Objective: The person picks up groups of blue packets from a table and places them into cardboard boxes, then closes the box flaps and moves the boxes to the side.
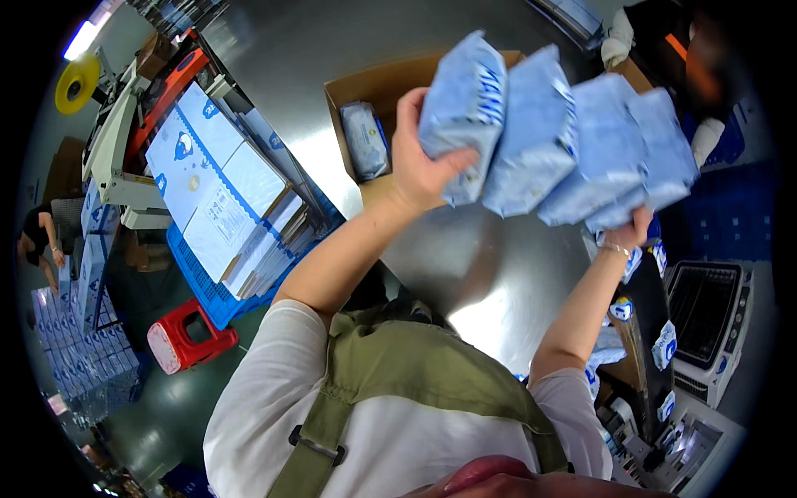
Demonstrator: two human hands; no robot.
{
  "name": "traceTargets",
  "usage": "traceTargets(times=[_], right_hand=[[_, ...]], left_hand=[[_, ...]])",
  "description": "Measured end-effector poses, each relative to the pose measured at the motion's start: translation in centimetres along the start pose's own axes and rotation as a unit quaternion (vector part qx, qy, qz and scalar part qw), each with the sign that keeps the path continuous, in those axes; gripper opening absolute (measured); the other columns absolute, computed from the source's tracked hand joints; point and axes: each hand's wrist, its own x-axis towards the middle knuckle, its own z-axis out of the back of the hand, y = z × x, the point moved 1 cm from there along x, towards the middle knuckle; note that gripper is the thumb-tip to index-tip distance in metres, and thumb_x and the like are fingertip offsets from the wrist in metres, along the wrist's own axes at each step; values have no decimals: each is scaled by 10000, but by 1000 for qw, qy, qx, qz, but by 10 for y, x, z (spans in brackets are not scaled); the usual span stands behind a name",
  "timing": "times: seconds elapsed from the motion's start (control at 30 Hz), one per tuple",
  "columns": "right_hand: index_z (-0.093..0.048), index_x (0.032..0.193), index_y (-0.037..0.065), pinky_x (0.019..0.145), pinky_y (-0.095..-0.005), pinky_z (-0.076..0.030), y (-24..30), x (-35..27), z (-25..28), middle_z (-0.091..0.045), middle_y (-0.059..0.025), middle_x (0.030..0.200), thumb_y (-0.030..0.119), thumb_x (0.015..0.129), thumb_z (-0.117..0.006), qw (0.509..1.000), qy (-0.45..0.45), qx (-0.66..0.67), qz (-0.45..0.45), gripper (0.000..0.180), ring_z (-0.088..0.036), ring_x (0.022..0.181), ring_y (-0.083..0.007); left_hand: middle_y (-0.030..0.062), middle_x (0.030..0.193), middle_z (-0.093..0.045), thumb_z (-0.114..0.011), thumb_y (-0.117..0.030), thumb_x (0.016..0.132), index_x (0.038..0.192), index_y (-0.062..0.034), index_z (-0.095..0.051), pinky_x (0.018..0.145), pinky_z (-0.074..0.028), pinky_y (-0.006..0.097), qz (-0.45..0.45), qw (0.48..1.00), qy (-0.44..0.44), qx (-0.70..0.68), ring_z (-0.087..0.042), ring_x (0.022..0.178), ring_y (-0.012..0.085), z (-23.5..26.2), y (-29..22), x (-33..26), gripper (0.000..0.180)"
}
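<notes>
Between my two hands a row of several light blue, plastic-wrapped packs [531, 124] is squeezed together, tilted above the steel table [278, 37]. My left hand [419, 162] grips the left end of the row, its thumb across the nearest face of the end pack. At the other end my right hand [629, 231] holds the row from the near underside; its fingers are partly hidden by the packs. Behind and below the row stands an open cardboard box [374, 83]. One similar pack [364, 137] lies inside it at the left; the box's right part is covered from view.
To my left, flat blue-and-white cartons [203, 178] are stacked on a blue crate [195, 270], beside a red stool [184, 339]. A yellow tape roll [76, 83] hangs at a machine. Another person's white-gloved hand [617, 41] is at upper right. More packs [664, 344] lie along a dark conveyor at right.
</notes>
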Motion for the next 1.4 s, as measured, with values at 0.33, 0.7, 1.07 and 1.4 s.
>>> traceTargets(times=[0.33, 0.7, 1.07, 1.4], right_hand=[[-621, 1044, 20, 834, -386, -450, -156, 144, -148, -575, -168, 1143, 333, 742, -668, 632, 89, -757, 140, 437, -563, 992, -314], [-627, 827, 35, 630, -345, -464, -171, 43, -141, -574, -49, 741, 210, 756, -609, 857, 127, -447, -222, 190, -545, 677, -186], [-598, 917, 21, 665, -330, -484, -179, -181, -187, -584, -57, 829, 101, 740, -580, 826, 81, -344, -439, 195, -565, 739, -191], [-573, 999, 9, 697, -316, -503, -208, -200, -237, -593, -64, 909, 1, 725, -553, 846, 27, -118, -519, 275, -582, 795, -194]], left_hand=[[279, 1407, -271, -651, -448, 747, 1303, 46, -388, 1054, -227, 545, 72, 806, 52, 585, -275, 1313, 406, 53, 132, -40, 789], [82, 802, -664, -583, -162, 730, 749, -102, -690, 640, -477, 376, 48, 695, 399, 596, -633, 758, 253, 129, 81, -37, 124], [199, 1358, -431, -650, -464, 749, 1232, -42, -555, 1010, -325, 446, 104, 543, 773, 310, -386, 1252, 353, 19, 91, 1, 649], [48, 989, -674, -571, -375, 804, 940, -184, -701, 754, -489, 381, 258, 530, 645, 486, -624, 929, 245, 123, 88, -42, 269]])
